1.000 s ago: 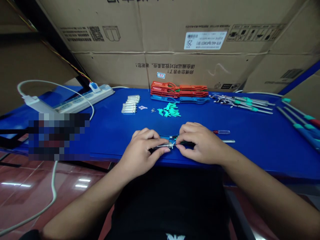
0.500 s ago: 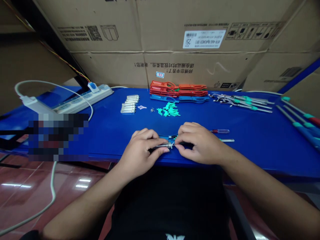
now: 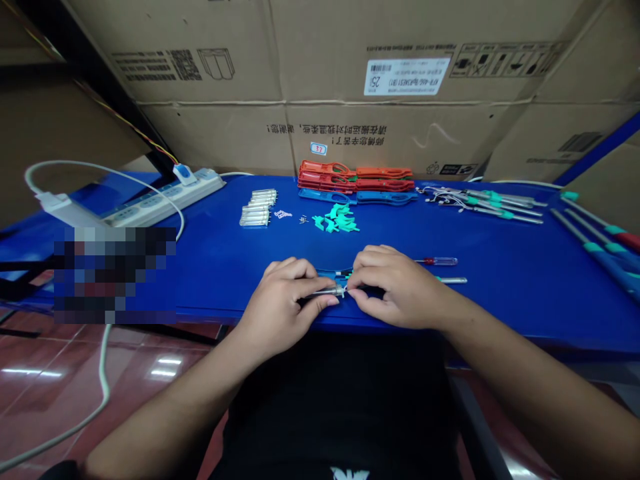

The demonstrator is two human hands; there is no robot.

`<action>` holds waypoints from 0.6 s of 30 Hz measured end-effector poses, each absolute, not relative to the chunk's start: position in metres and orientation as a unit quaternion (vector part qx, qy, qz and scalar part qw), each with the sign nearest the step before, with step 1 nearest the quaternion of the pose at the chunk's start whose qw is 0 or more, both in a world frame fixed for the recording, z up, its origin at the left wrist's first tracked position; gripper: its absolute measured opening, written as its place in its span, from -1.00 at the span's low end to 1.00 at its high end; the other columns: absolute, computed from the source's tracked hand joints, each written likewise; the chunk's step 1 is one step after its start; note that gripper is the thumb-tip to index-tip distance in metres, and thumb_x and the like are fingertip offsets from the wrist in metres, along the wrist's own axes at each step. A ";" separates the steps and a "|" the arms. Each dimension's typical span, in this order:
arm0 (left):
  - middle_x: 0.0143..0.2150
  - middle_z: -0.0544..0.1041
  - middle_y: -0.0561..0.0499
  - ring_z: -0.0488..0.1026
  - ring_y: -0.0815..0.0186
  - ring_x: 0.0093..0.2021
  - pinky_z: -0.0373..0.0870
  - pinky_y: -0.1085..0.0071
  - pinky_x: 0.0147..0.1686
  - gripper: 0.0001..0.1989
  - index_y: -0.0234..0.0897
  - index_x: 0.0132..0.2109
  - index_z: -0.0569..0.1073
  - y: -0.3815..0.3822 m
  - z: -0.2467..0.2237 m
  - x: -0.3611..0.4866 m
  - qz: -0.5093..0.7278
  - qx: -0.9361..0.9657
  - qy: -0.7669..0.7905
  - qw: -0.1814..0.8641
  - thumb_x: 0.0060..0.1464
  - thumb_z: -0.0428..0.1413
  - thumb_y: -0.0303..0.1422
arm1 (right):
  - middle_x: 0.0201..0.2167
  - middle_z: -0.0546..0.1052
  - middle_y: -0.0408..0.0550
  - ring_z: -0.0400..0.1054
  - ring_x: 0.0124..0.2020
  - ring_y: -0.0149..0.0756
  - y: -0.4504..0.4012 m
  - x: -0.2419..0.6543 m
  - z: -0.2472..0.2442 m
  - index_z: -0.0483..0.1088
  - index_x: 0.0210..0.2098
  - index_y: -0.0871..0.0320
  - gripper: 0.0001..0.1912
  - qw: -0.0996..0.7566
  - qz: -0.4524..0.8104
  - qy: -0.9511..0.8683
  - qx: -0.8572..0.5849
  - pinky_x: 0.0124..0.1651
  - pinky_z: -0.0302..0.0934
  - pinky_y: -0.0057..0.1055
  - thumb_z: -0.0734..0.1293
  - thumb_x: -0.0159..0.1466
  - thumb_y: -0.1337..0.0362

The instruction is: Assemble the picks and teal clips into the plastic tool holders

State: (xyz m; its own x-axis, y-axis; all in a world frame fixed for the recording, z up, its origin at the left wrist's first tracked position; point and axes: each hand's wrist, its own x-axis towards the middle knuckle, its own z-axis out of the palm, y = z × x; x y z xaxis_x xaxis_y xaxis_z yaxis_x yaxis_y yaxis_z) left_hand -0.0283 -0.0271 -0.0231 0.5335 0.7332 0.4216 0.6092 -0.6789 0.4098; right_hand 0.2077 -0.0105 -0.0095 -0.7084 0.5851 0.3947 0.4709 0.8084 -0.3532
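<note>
The person sits at a blue table (image 3: 210, 280) and works with both bare hands close together near its front edge. Between the hands is a small screwdriver (image 3: 333, 291) with a thin metal shaft and a clear part near the middle. Its long axis lies almost level across the table, from left to right in the view, and the metal end points toward the left hand (image 3: 280, 303). The fingers of this hand are narrow and curled, and the thumb (image 3: 320, 302) presses along the shaft, so they seem to hold it. The right hand (image 3: 397, 287) comes from the other side, and its fingertips (image 3: 357, 295) are pinched on the end of the same piece, so both hands are about equally near. A dark blue curved piece (image 3: 330, 273) shows just behind the fingers, but the hands hide most of it. Just beyond the right hand lie a red-handled screwdriver (image 3: 437, 261) and a metal rod (image 3: 453, 281). Farther away on the table are small glass tubes (image 3: 257, 215), green plastic clips (image 3: 335, 220), red and blue plastic handles (image 3: 355, 181), and a row of long screwdrivers (image 3: 485, 203).
</note>
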 end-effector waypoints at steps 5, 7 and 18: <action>-0.30 0.49 0.03 0.41 0.29 -0.25 0.17 0.30 -0.24 -0.80 -0.13 -0.07 0.62 -0.027 -0.024 -0.026 0.294 0.868 0.386 0.106 0.23 0.17 -0.21 | -0.37 0.47 -0.06 0.29 -0.31 -0.29 -0.011 0.208 -0.009 0.49 -0.36 0.16 -0.87 0.248 0.118 -0.917 -0.290 -0.18 0.11 -0.29 0.30 0.28 0.38; -0.30 0.50 0.03 0.40 0.28 -0.25 0.17 0.30 -0.25 -0.80 -0.12 -0.07 0.62 -0.027 -0.024 -0.026 0.295 0.866 0.389 0.105 0.23 0.17 -0.21 | -0.37 0.48 -0.06 0.30 -0.30 -0.28 -0.010 0.209 -0.008 0.50 -0.35 0.15 -0.88 0.243 0.116 -0.917 -0.294 -0.17 0.12 -0.28 0.31 0.28 0.37; -0.24 0.52 0.01 0.38 0.25 -0.20 0.16 0.28 -0.21 -0.79 -0.06 -0.06 0.62 -0.028 -0.025 -0.027 0.268 0.864 0.413 0.107 0.24 0.16 -0.18 | -0.26 0.57 -0.02 0.36 -0.23 -0.24 -0.003 0.215 0.006 0.53 -0.17 0.14 -0.81 0.174 0.017 -0.952 -0.250 -0.14 0.11 -0.27 0.27 0.36 0.30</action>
